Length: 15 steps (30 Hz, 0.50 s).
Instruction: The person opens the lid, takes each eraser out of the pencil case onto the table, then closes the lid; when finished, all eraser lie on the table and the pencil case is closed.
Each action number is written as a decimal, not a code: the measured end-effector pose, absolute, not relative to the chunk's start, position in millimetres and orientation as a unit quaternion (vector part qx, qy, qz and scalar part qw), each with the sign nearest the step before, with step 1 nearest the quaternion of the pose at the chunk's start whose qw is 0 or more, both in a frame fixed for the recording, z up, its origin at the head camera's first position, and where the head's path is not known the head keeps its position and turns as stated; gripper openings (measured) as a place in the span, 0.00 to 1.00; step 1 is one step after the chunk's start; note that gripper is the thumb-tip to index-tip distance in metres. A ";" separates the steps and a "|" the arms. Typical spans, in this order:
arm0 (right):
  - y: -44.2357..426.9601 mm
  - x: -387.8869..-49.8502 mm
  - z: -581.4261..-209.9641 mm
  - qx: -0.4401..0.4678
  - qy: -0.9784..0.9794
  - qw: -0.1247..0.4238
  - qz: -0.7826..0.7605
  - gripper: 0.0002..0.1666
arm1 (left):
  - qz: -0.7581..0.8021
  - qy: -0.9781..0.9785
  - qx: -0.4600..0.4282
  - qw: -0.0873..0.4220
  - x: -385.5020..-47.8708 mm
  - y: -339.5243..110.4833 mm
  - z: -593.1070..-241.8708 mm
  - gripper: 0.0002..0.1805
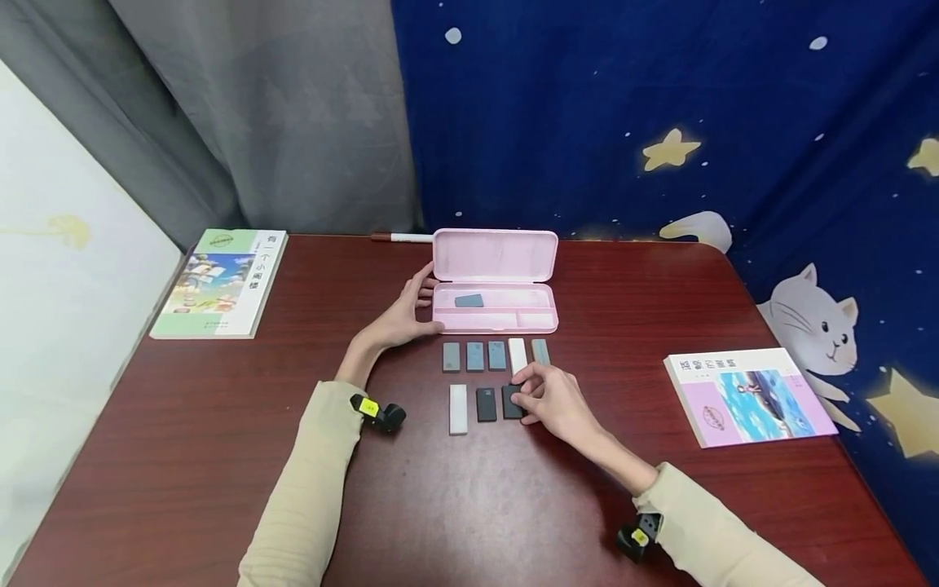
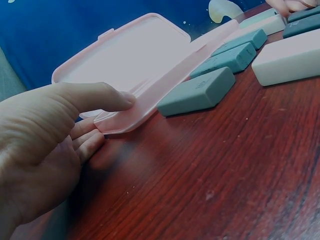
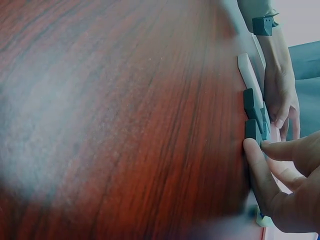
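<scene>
An opened pink pencil case (image 1: 495, 332) lies near the far edge, with a grey-blue eraser (image 1: 469, 301) in its tray. My left hand (image 1: 399, 318) is at the case's left end; the thumb touches the front wall, and the other fingers lie along the side, partly hidden in the left wrist view. My right hand (image 1: 557, 403) holds the right-hand black eraser (image 1: 509, 402) by thumb and fingertips, covering part of it. Beside that one lie another black eraser (image 1: 486, 405) and a white eraser (image 1: 458, 409). Behind is a row of several blue-grey erasers (image 1: 474, 356) and a white one (image 1: 517, 352).
A green-and-white book (image 1: 220, 285) is at the far left of the dark red table (image 1: 242, 408). On the right lies a pink-and-white book (image 1: 748, 399). A brown-capped white marker (image 1: 403, 237) lies at the back beside the lid, in front of the curtains (image 1: 513, 122).
</scene>
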State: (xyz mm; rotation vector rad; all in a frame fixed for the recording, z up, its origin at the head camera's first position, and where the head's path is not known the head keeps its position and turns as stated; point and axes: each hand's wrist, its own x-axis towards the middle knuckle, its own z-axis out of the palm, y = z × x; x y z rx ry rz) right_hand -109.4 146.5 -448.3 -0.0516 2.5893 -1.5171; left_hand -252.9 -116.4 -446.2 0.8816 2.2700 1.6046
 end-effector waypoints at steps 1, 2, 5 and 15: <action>146.8 -109.4 -448.5 -0.018 0.860 0.070 -0.505 0.11 | 0.546 0.774 0.301 0.114 -251.2 -116.2 -443.0 0.55; 147.0 -109.4 -448.9 -0.019 0.859 0.070 -0.506 0.11 | 0.546 0.774 0.301 0.114 -250.8 -116.0 -442.4 0.55; 147.5 -109.4 -449.1 -0.020 0.858 0.069 -0.508 0.10 | 0.547 0.773 0.302 0.114 -249.9 -115.8 -440.9 0.55; 156.1 -116.4 -440.9 -0.050 0.856 0.093 -0.506 0.12 | 0.547 0.772 0.304 0.115 -249.9 -116.7 -441.8 0.55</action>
